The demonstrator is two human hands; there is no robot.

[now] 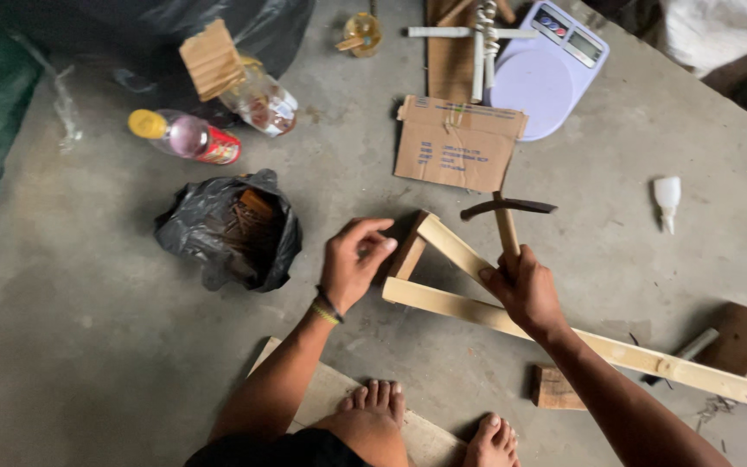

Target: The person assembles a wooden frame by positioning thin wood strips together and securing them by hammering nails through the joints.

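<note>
Your right hand [525,290] has its grip closed round the hammer [506,227] handle while your left hand [352,264], fingers pinched as if on a small nail, hovers by the stiff, light wooden frame [451,246] on the floor [88,329]; grip the handle low.

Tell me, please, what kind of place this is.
Probably an informal woodworking spot on a bare concrete floor: the right hand grips a hammer over wooden slats, with a glue bottle nearby.
</note>
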